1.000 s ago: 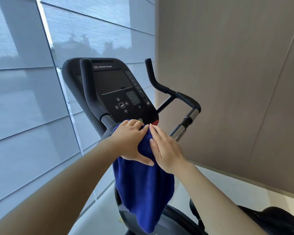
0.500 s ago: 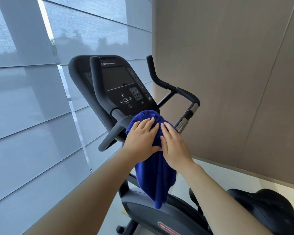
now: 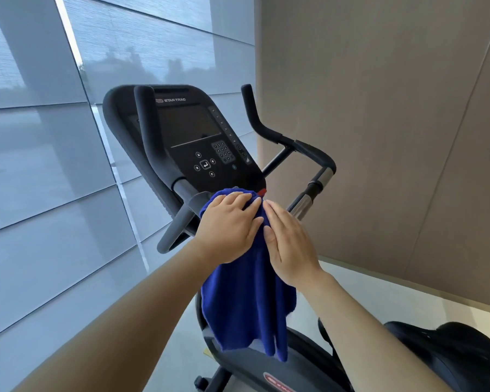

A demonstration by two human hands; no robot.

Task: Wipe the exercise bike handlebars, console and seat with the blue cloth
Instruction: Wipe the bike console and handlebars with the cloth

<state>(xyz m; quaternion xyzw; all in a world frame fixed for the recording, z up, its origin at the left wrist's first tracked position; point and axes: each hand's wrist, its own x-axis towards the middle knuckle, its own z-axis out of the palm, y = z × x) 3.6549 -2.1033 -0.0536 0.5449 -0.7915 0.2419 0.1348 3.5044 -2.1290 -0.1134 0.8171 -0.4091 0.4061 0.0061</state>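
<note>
The blue cloth (image 3: 246,301) is draped over the bike's centre just below the black console (image 3: 193,137) and hangs down in front of the frame. My left hand (image 3: 227,227) lies flat on top of the cloth, fingers straight, pressing it against the console's lower edge. My right hand (image 3: 289,244) rests flat against the cloth's right side, fingers straight. The black left handlebar (image 3: 150,142) rises in front of the console; the right handlebar (image 3: 269,131) bends toward a chrome post (image 3: 309,199). The black seat (image 3: 447,355) shows at the lower right.
A glass wall with grey blinds (image 3: 40,165) runs along the left, close to the bike. A beige panelled wall (image 3: 393,108) stands behind and to the right. The bike's dark frame cover (image 3: 266,372) sits below the cloth over a pale floor (image 3: 379,301).
Both hands stay flat on the cloth at the console's base. The cloth's top has slid slightly lower, uncovering the red tab, and the view shifted a little.
</note>
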